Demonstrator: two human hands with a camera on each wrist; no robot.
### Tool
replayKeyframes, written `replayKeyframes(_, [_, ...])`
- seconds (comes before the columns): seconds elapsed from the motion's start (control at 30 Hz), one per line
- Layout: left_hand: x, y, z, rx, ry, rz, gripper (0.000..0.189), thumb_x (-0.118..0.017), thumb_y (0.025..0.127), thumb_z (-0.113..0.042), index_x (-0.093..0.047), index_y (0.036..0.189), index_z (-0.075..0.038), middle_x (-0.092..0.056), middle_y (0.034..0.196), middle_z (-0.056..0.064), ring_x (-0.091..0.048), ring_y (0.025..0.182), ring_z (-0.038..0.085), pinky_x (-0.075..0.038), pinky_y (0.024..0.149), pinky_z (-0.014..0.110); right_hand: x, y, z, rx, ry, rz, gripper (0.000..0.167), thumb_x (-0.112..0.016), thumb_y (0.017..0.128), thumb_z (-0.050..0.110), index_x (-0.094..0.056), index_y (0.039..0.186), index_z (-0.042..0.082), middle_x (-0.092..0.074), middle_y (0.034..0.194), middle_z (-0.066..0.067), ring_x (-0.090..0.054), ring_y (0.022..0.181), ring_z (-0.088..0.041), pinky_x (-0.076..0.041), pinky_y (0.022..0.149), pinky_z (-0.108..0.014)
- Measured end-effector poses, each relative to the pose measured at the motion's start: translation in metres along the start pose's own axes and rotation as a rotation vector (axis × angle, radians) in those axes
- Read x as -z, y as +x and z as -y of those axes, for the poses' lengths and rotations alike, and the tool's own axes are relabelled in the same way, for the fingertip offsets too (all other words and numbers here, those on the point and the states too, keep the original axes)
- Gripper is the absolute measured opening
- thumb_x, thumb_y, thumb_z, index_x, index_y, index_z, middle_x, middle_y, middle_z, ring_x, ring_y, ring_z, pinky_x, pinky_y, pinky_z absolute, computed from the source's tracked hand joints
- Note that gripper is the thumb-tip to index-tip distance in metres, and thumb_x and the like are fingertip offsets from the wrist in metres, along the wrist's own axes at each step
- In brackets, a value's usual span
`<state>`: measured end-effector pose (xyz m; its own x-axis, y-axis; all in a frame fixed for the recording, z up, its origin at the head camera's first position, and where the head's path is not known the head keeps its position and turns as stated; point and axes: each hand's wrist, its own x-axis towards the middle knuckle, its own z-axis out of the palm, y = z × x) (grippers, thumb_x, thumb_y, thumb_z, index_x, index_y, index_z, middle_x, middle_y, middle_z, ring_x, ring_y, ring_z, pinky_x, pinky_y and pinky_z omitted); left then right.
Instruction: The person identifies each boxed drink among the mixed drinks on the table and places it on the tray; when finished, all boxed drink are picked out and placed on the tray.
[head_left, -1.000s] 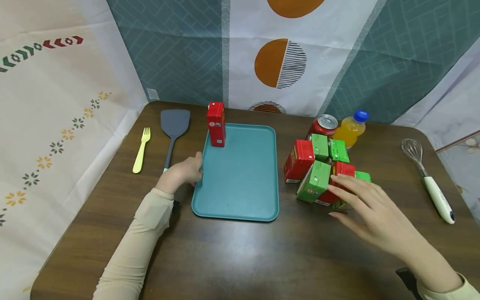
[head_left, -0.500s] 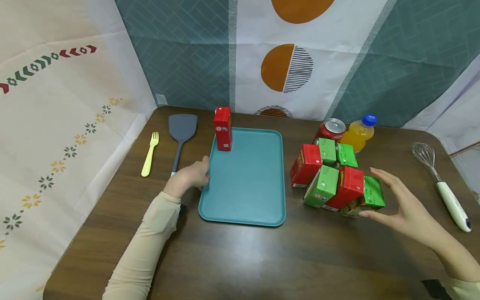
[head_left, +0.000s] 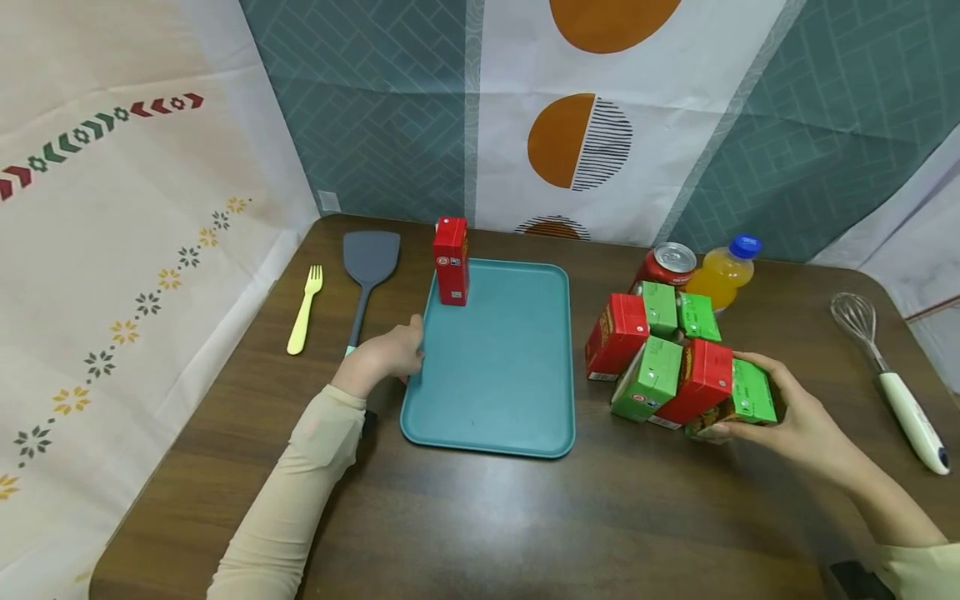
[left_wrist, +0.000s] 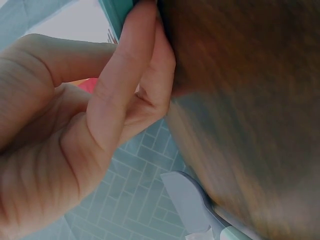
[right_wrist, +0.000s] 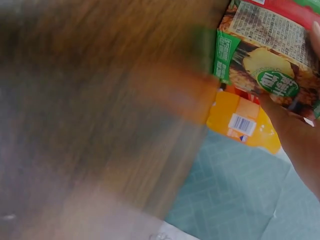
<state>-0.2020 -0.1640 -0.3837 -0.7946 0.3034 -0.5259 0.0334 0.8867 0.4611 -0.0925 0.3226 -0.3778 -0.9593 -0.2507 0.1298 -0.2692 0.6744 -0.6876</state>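
My left hand (head_left: 384,357) pinches the left edge of a teal tray (head_left: 495,358) between thumb and fingers; the left wrist view shows the fingertips at the tray's rim (left_wrist: 116,16). A red drink carton (head_left: 452,265) stands upright at the tray's far left corner. On the right, my right hand (head_left: 798,421) holds a green drink carton (head_left: 752,393), thumb on its near side and fingers on its far side. Its printed side (right_wrist: 270,65) faces the right wrist camera. Against it stands a cluster of red cartons (head_left: 705,375) and green cartons (head_left: 651,375).
Behind the cluster are a red can (head_left: 670,262) and an orange drink bottle (head_left: 723,275) with a blue cap. A whisk (head_left: 892,387) lies at far right. Left of the tray lie a grey spatula (head_left: 370,262) and a yellow fork (head_left: 304,312). Fabric walls (head_left: 390,117) enclose the table's back.
My right hand has gone from above the cluster round to its right side, opened beside the end green carton, then closed on it. The left hand stays at the tray edge. The head view shifted slightly.
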Motion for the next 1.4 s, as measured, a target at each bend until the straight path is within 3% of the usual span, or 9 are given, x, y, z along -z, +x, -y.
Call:
replayKeyframes(0.4, [-0.001, 0.000, -0.001, 0.006, -0.018, -0.002, 0.068, -0.039, 0.097, -0.005, 0.007, 0.144, 0.011, -0.061, 0.081, 0.017, -0.063, 0.061, 0.019, -0.048, 0.062, 0.027, 0.012, -0.018, 0.017, -0.019, -0.033, -0.186, 0.094, -0.089, 0.052, -0.002, -0.044, 0.134, 0.007, -0.052, 0.112, 0.016, -0.054, 0.085, 0.009, -0.042, 0.065, -0.006])
replayKeyframes(0.6, [-0.001, -0.001, -0.001, 0.006, -0.010, 0.006, 0.068, -0.039, 0.097, -0.006, 0.008, 0.143, 0.011, -0.058, 0.070, 0.013, -0.061, 0.058, 0.019, -0.044, 0.057, 0.026, 0.029, -0.029, 0.036, 0.044, 0.135, -0.334, 0.097, -0.077, 0.048, -0.026, -0.041, 0.135, -0.005, -0.056, 0.111, 0.008, -0.057, 0.088, 0.000, -0.046, 0.066, -0.008])
replayKeyframes(0.77, [0.003, -0.001, 0.000, -0.001, 0.010, 0.003, 0.069, -0.040, 0.096, -0.007, 0.006, 0.143, 0.012, -0.059, 0.073, 0.014, -0.063, 0.060, 0.019, -0.046, 0.065, 0.028, 0.039, -0.026, 0.064, 0.230, 0.158, -0.473, 0.089, -0.088, 0.057, 0.012, -0.045, 0.130, -0.012, -0.058, 0.115, 0.009, -0.054, 0.102, -0.004, -0.040, 0.087, -0.011])
replayKeyframes(0.83, [0.004, -0.001, -0.001, -0.002, 0.012, 0.006, 0.069, -0.040, 0.096, -0.007, 0.006, 0.143, 0.012, -0.060, 0.075, 0.015, -0.064, 0.062, 0.019, -0.046, 0.069, 0.030, 0.041, -0.023, 0.074, 0.249, 0.050, -0.537, 0.093, -0.087, 0.055, 0.033, -0.049, 0.128, -0.009, -0.057, 0.114, 0.014, -0.051, 0.104, -0.001, -0.034, 0.090, -0.011])
replayKeyframes(0.87, [0.004, -0.001, -0.001, -0.001, 0.011, 0.008, 0.068, -0.040, 0.096, -0.007, 0.007, 0.143, 0.012, -0.060, 0.076, 0.015, -0.065, 0.063, 0.019, -0.046, 0.071, 0.030, 0.040, -0.020, 0.079, 0.235, 0.066, -0.552, 0.090, -0.088, 0.056, 0.028, -0.049, 0.129, -0.008, -0.057, 0.114, 0.014, -0.052, 0.103, -0.001, -0.035, 0.090, -0.011])
replayKeyframes(1.03, [0.005, -0.001, -0.004, -0.001, 0.012, 0.008, 0.067, -0.039, 0.097, -0.007, 0.006, 0.142, 0.013, -0.060, 0.076, 0.016, -0.065, 0.064, 0.021, -0.047, 0.069, 0.031, 0.030, -0.001, 0.100, 0.259, 0.528, -0.528, 0.084, -0.073, 0.053, -0.028, -0.044, 0.130, -0.010, -0.059, 0.110, -0.008, -0.057, 0.096, -0.014, -0.049, 0.072, -0.013])
replayKeyframes(1.1, [0.004, -0.001, -0.005, -0.004, 0.014, 0.008, 0.066, -0.039, 0.097, -0.006, 0.005, 0.142, 0.014, -0.060, 0.075, 0.017, -0.064, 0.063, 0.022, -0.047, 0.067, 0.030, 0.025, 0.007, 0.108, 0.249, 0.661, -0.529, 0.085, -0.067, 0.053, -0.034, -0.043, 0.131, -0.010, -0.058, 0.110, -0.014, -0.057, 0.096, -0.018, -0.051, 0.069, -0.015])
replayKeyframes(1.27, [0.002, 0.001, -0.004, 0.000, 0.005, 0.010, 0.067, -0.039, 0.097, -0.007, 0.005, 0.142, 0.013, -0.059, 0.075, 0.016, -0.063, 0.062, 0.021, -0.047, 0.065, 0.029, 0.014, 0.029, 0.130, 0.136, 0.637, -0.554, 0.082, -0.069, 0.057, -0.030, -0.048, 0.131, 0.000, -0.058, 0.113, -0.012, -0.055, 0.101, -0.019, -0.050, 0.072, -0.015])
replayKeyframes(1.4, [0.002, 0.001, -0.003, 0.003, -0.004, 0.006, 0.068, -0.040, 0.097, -0.007, 0.006, 0.143, 0.012, -0.060, 0.078, 0.017, -0.063, 0.061, 0.020, -0.048, 0.063, 0.029, 0.005, 0.055, 0.148, 0.138, 0.683, -0.494, 0.078, -0.070, 0.061, -0.025, -0.049, 0.130, 0.005, -0.056, 0.117, -0.012, -0.053, 0.106, -0.023, -0.050, 0.076, -0.017])
